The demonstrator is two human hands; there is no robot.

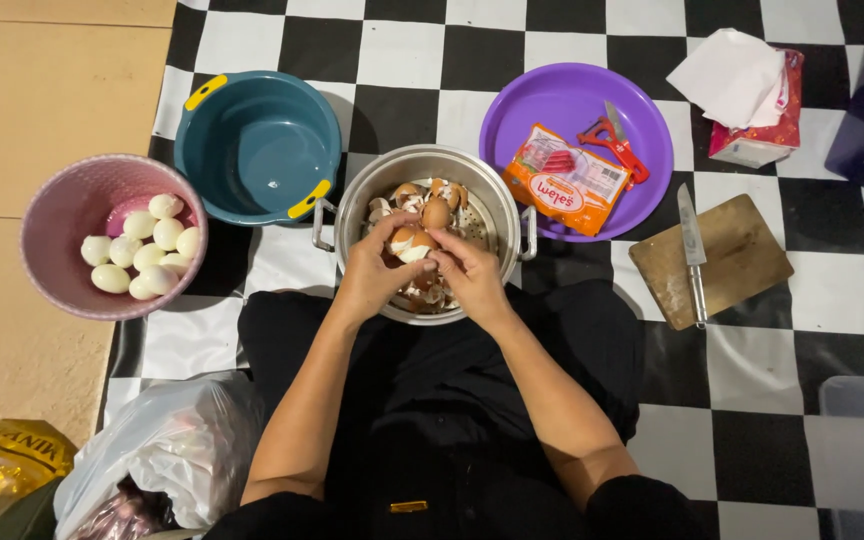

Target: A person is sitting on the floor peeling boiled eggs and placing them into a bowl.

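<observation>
Floor mat: black-and-white chequered sheet point(752, 420) spread over the tan floor; everything sits on it or at its edge.
Person: seated in dark clothes, forearms angled inward and meeting over the pot.
Purple round plastic tray point(552, 95): beyond the pot to the right, carrying an orange sealed food packet point(564, 180) and a red-handled peeler point(613, 143).
Teal plastic basin with yellow handles point(252, 150): beyond the pot to the left.
Pink plastic basket point(62, 210): far left, holding white peeled eggs point(142, 255).
Silver metal steamer pot point(497, 195): right in front of the person, with shell pieces and brown eggs inside.
Wooden chopping board point(737, 255): right side, a steel knife point(692, 250) lying across it.
Left hand point(377, 275): fingers curled, cupping the egg from the left.
Right hand point(472, 275): fingertips pinching at the shell.
Half-peeled brown egg point(413, 243): held between both hands, just above the pot.
</observation>
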